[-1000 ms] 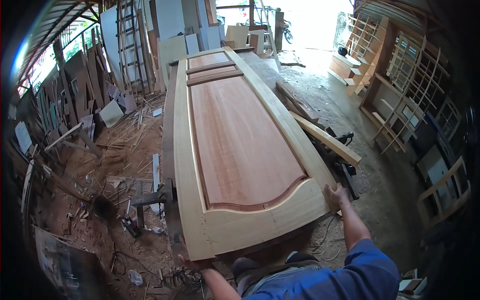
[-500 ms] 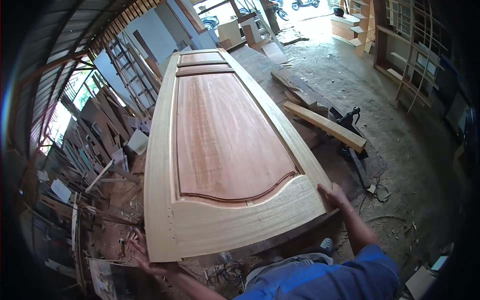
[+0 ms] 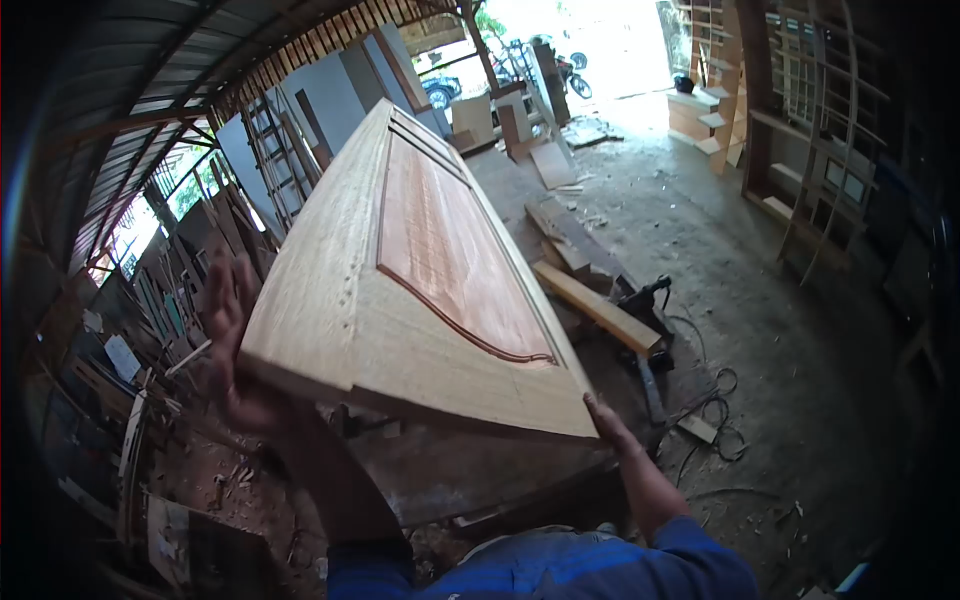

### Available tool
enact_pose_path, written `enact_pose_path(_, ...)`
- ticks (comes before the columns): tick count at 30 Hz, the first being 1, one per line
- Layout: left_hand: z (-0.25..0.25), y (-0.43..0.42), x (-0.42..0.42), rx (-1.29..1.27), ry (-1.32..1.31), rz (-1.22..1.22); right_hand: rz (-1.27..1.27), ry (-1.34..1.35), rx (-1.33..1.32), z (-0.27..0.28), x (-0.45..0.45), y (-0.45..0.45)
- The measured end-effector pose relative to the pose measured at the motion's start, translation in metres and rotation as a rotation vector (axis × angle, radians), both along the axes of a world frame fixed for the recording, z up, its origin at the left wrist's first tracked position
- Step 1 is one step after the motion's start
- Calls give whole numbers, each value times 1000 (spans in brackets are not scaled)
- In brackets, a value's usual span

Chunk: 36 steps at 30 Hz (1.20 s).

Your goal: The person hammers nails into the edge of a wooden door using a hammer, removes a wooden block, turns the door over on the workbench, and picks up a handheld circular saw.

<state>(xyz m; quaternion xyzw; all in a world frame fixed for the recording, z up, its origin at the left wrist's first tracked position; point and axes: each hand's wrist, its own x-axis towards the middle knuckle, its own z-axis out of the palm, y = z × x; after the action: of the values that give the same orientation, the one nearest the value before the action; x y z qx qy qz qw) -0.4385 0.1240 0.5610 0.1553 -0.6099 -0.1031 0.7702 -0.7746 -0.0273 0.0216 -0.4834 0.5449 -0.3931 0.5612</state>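
A pale wooden door [image 3: 450, 385] with reddish inset panels is tilted up, its left long side raised above the dark workbench [image 3: 440, 470]. At the raised near-left corner, my left hand [image 3: 240, 350] supports the door's edge, palm against it and fingers spread upward. My right hand [image 3: 608, 422] grips the lower near-right corner, with its thumb side showing along the edge and the other fingers hidden behind the door.
To the right of the door lie a yellowish beam [image 3: 600, 308], dark boards and a black clamp-like tool [image 3: 645, 298]. Lattice frames [image 3: 825, 130] stand at the right wall. Scrap boards [image 3: 150, 290] lean at the left, and a ladder [image 3: 275, 155] stands behind.
The door has gone from lying nearly flat to tilted, its left side lifted. My left hand has risen with that corner, while my right hand stays at the right corner.
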Motion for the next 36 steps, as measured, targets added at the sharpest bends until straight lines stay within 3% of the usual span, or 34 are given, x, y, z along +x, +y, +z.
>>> enact_pose_path(2, 20, -27, -34, -45, -40, 31, 214, -393, 203, 5, -11, -7)
enact_pose_path(5, 48, -42, -75, 74, -250, 95, 263, -576, 269, 57, -23, 19)
enact_pose_path(7, 63, -47, -113, 144, -292, 158, 198, -539, 150, 73, -24, 21)
enact_pose_path(9, 69, -65, -127, 103, -365, 136, 217, -520, 71, 4, -19, -10)
enact_pose_path(10, 74, -71, -137, 82, -365, 98, 127, -499, -22, 31, -17, 2)
enact_pose_path(16, 86, -96, -190, 128, -380, 11, 358, -621, 141, 178, -50, 54)
enact_pose_path(22, 88, -120, -246, 131, -333, 7, 304, -590, -250, 247, -55, 44)
enact_pose_path(27, 87, -124, -275, 176, -411, 159, 336, -551, -656, 345, -66, 16)
enact_pose_path(28, 86, -129, -283, 80, -370, 105, 353, -570, -696, 359, -68, 7)
enact_pose_path(31, 88, -129, -286, 137, -412, 114, 365, -609, -904, 424, -74, -1)
enact_pose_path(35, 84, -147, -270, 45, -422, -85, 449, -674, -982, 490, -75, 18)
enact_pose_path(36, 81, -152, -267, 8, -390, -93, 366, -606, -939, 499, -74, 28)
